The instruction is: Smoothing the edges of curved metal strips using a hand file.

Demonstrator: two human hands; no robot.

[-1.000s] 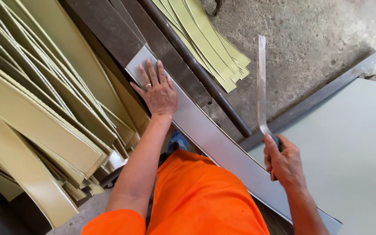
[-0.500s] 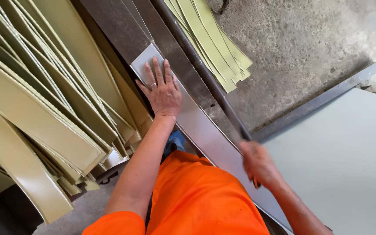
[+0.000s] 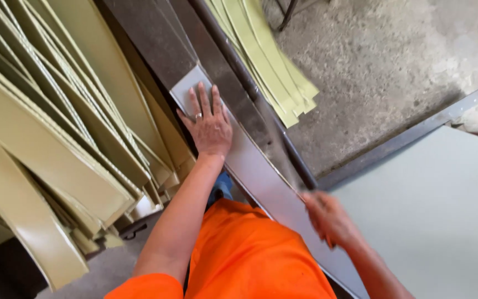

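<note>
At far left a fanned stack of yellow-green strips lies loose. Beside it, the left hand rests flat, fingers spread, pressing on the far end of a long grey metal strip. That strip's long axis runs diagonally from upper left, under the left hand, down to lower right past the right hand. The right hand sits at the strip's edge near its middle; it is blurred, so whether it is clenched on anything cannot be told. A dark steel bar runs parallel just beyond. A second pile of strips lies on the concrete floor; a pale sheet fills the right.
</note>
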